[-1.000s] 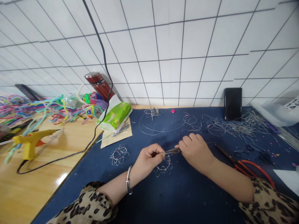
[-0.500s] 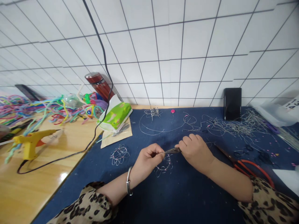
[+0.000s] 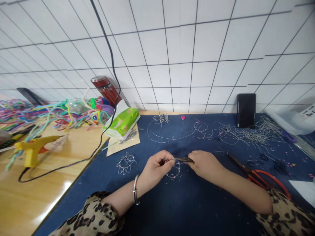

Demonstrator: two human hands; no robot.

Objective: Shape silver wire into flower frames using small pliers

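Note:
My left hand, with a silver bangle at its wrist, pinches a looped wire piece strung with small pink beads, which hangs below the fingertips. My right hand is closed around pliers; their handles are hidden in the palm. The plier jaws point left and meet the wire close to my left fingertips. Another coil of beaded wire lies on the dark blue mat to the left of my left hand.
Red-handled scissors lie right of my right forearm. Behind are loose wires, a black phone-like block and a pink bead. Leftward are a tissue pack, a yellow glue gun with its cord, and a red flask.
My right hand has turned, its knuckles lower, and more of the pliers shows. The wire piece under my left hand has shifted slightly; my left hand stays almost in place.

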